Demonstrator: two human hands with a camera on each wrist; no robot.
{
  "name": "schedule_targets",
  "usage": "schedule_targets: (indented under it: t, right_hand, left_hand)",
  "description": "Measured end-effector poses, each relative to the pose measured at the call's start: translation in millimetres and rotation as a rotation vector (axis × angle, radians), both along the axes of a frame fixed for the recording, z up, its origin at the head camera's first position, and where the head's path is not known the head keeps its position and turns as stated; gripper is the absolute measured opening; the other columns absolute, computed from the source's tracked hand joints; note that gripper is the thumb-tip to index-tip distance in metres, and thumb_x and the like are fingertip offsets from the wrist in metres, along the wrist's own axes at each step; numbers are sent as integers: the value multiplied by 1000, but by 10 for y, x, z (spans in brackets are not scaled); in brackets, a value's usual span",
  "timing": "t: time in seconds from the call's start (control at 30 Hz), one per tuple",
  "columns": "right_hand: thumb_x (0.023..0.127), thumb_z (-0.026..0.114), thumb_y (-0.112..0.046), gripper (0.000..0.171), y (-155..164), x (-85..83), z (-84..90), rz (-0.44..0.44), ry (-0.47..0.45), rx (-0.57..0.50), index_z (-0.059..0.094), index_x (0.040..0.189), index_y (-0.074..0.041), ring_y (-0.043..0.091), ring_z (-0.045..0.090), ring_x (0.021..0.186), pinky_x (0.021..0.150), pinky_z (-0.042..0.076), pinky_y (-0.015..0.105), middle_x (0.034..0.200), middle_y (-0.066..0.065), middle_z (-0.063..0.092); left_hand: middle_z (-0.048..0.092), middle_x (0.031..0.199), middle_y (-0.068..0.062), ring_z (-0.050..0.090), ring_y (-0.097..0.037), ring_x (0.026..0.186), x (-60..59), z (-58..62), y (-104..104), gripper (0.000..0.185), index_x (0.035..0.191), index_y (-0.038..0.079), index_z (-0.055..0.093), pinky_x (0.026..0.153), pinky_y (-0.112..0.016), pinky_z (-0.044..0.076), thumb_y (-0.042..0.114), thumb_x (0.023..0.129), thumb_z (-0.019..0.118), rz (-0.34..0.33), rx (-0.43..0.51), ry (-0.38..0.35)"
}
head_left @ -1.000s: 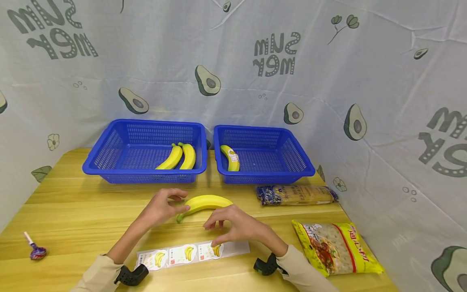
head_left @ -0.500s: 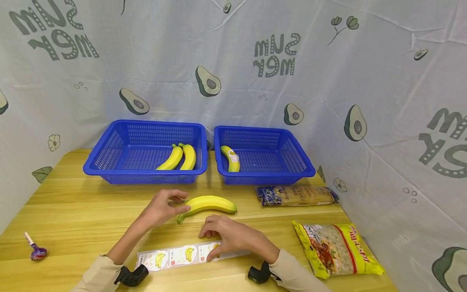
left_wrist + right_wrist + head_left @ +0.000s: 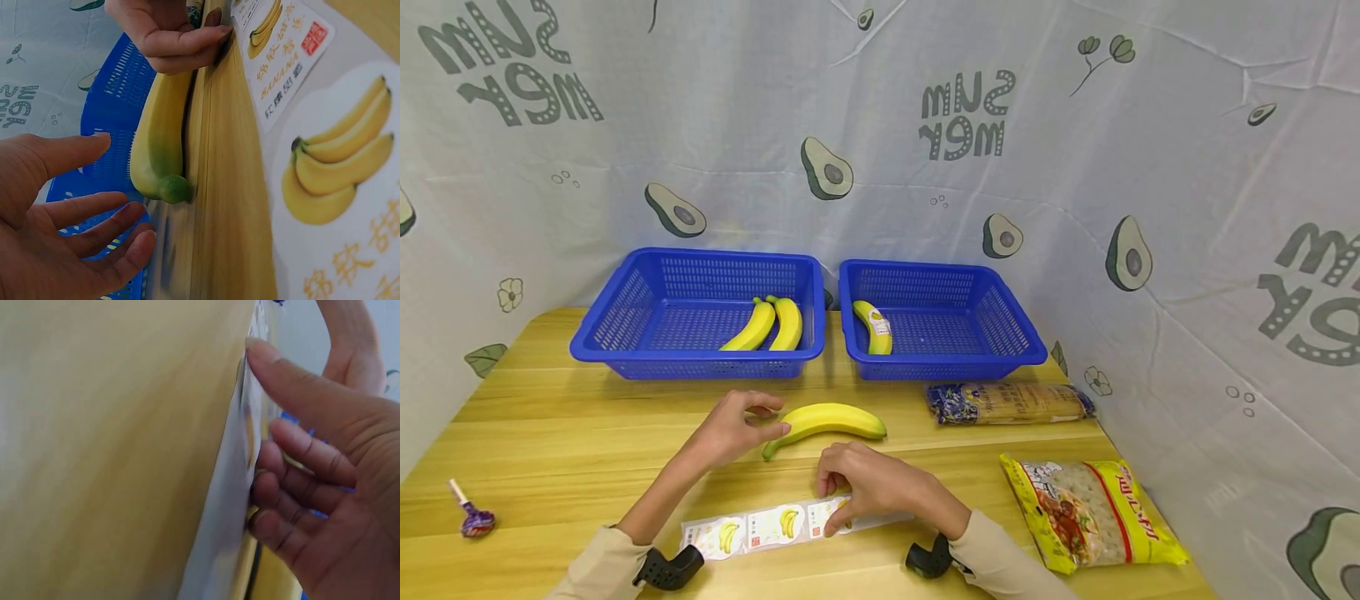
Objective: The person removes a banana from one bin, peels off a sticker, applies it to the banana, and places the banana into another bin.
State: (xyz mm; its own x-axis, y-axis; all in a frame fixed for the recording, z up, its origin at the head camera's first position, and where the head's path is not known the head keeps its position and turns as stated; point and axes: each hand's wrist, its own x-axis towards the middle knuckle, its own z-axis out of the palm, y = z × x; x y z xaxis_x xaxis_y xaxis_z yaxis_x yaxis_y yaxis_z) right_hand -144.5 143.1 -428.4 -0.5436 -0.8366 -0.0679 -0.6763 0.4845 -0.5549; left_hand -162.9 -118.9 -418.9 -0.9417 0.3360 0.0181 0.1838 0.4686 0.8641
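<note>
A strip of banana stickers [image 3: 775, 527] lies on the table in front of me. My right hand [image 3: 880, 483] is over its right part, fingers curled at the far edge and thumb at the near edge, gripping a banana sticker [image 3: 252, 425] between them. The hand partly covers that sticker. A single banana [image 3: 835, 417] lies just beyond the strip. Beside its green stem end, my left hand [image 3: 733, 427] hovers with fingers spread and loosely bent. The left wrist view shows a gap between this hand and the banana [image 3: 161, 137].
Two blue baskets stand at the back: the left basket [image 3: 700, 367] holds two bananas, the right basket [image 3: 955, 368] one banana with a sticker. A noodle pack [image 3: 1015, 403] and a yellow food bag [image 3: 1090, 512] lie at right. A lollipop [image 3: 475, 517] lies at far left.
My right hand has shifted slightly left and down, its fingers curling closer to the thumb at the sticker. The banana's right end has come into view. My left hand has stayed put.
</note>
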Motion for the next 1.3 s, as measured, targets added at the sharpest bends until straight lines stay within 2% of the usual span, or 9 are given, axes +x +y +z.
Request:
schedule_targets:
  t: [0.1,0.23,0.37,0.6,0.83,0.93,1.03,1.17,1.3]
  right_hand:
    - [77,100,-24,39,-13,16,13,-37,7,33,72,102,-12,-1,54,77,72,48,11,89,-8,64]
    - [77,100,-25,34,-26,28,28,-71,-1,64,73,94,-14,-2,50,70,65,45,12,79,-9,60]
    - [77,100,-25,31,-26,26,34,-70,-16,65,71,85,-16,-3,45,68,63,42,13,76,-9,56]
    - [76,101,-22,35,-11,8,46,-75,-49,45,68,86,-14,-4,46,67,63,43,12,76,-10,57]
    - [80,98,-9,34,34,-34,75,-80,-120,-41,68,97,-9,-5,54,70,66,50,14,81,-7,65]
    - [84,94,-7,29,63,-57,83,-70,-153,-74,70,101,-10,-5,59,73,69,54,15,85,-7,70]
    - [88,90,-8,21,89,-79,100,-53,-167,-103,74,100,-10,-6,61,76,72,56,16,88,-6,73]
    - [94,84,-7,10,107,-113,123,-20,-179,-148,78,101,-7,-5,65,78,74,59,18,92,0,78]
    - [97,81,-6,5,121,-160,155,-23,-179,-181,80,102,-5,-4,67,77,74,60,19,91,2,79]
  left_hand:
    - [69,131,-27,66,-42,119,3,12,1,44,130,-12,70,96,-47,62,13,96,83,1,-3,2]
    - [70,131,-27,66,-42,119,7,10,5,44,130,-12,70,96,-47,62,13,96,83,2,-6,3]
    - [70,131,-27,67,-42,119,8,8,4,45,131,-12,69,95,-47,63,14,96,83,-1,-9,2]
    - [72,129,-22,68,-39,117,22,63,-21,45,131,-7,71,92,-47,63,19,97,83,6,-39,-5]
    - [70,93,-7,65,-21,85,26,156,-94,26,100,2,70,73,-35,56,23,96,84,-9,-86,-21]
    - [66,79,-5,58,-18,72,29,197,-156,26,88,5,68,61,-31,50,25,98,82,-82,-92,-67]
    - [69,75,-8,61,-22,68,23,221,-198,26,87,2,72,59,-31,51,23,102,77,-236,-48,-105]
    - [75,87,-10,71,-27,78,19,238,-189,23,101,-2,76,72,-33,61,20,105,73,-464,5,-75]
    - [78,101,-7,74,-16,90,41,256,-124,24,114,-1,77,85,-31,62,20,106,71,-611,12,-49]
